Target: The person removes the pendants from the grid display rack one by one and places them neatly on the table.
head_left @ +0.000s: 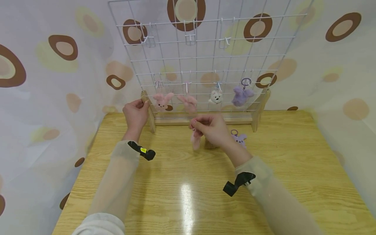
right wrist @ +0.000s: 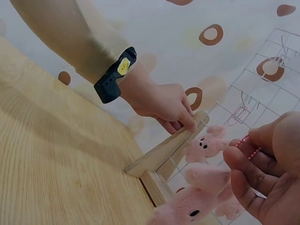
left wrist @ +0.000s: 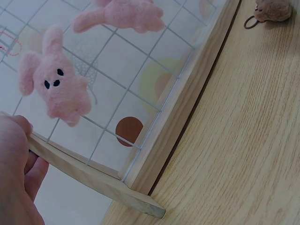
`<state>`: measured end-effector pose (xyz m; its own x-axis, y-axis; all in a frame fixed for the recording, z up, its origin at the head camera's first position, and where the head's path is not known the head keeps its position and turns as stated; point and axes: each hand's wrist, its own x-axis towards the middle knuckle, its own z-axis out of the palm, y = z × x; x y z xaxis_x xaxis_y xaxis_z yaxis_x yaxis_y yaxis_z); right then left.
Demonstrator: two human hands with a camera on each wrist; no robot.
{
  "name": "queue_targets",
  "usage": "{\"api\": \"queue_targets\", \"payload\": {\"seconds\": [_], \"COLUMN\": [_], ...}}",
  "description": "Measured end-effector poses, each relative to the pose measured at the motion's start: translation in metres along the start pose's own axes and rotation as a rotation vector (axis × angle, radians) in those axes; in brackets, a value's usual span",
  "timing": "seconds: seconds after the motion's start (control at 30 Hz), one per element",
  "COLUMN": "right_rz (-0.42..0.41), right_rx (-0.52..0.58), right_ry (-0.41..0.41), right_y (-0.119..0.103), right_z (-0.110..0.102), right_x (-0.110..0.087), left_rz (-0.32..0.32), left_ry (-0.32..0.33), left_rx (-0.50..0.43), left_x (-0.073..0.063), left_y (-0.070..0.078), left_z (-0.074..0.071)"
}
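My right hand (head_left: 212,129) pinches the pink bead chain (right wrist: 254,153) of a pink plush rabbit keychain (head_left: 195,141) in front of the rack. The rabbit dangles below my fingers, and in the right wrist view one dark eye shows. At the rack's left end, my left hand (head_left: 136,114) grips the top of the wooden side post (left wrist: 93,178) between thumb and fingers. Close to that hand, a pink plush rabbit (left wrist: 61,91) hangs from a hook. Another pink plush (head_left: 188,102) hangs to its right, above my right hand.
The white wire grid (head_left: 205,59) also holds a white plush (head_left: 215,97) and a purple plush (head_left: 242,95). Three hooks, one being a white hook (head_left: 225,41), sit higher up. On the table (head_left: 164,182) lie a purple plush (head_left: 239,139) and a brown plush (left wrist: 273,10).
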<state>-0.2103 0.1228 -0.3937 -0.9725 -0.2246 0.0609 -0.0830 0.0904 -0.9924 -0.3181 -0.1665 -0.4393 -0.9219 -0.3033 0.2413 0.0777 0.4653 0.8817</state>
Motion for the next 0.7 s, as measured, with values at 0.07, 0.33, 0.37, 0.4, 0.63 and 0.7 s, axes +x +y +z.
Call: {"api": "queue_targets", "payload": {"seconds": [0.07,0.33,0.37,0.4,0.63,0.7], "right_rz": [0.0,0.017,0.02,0.023,0.054,0.06], "right_rx": [0.01,-0.018,-0.026,-0.029,-0.023,-0.024], "right_ry": [-0.002,0.012,0.013,0.014,0.018,0.019], "right_y": [0.003,0.014,0.015,0.016,0.026,0.029], "right_z": [0.002,0.005,0.005,0.005,0.006,0.006], "right_x": [-0.001,-0.006,-0.007,-0.008,-0.013,-0.015], "left_rz": [0.001,0.035,0.035,0.035,0.034,0.032], "left_ry": [0.001,0.012,0.011,0.011,0.013,0.014], "left_rx": [-0.002,0.001,0.003,0.004,0.006,0.001], "left_x": [0.0,0.001,0.0,0.0,0.0,0.0], "left_y": [-0.001,-0.001,-0.001,-0.001,-0.002,-0.001], "left_z": [0.0,0.0,0.0,0.0,0.001,0.0]}}
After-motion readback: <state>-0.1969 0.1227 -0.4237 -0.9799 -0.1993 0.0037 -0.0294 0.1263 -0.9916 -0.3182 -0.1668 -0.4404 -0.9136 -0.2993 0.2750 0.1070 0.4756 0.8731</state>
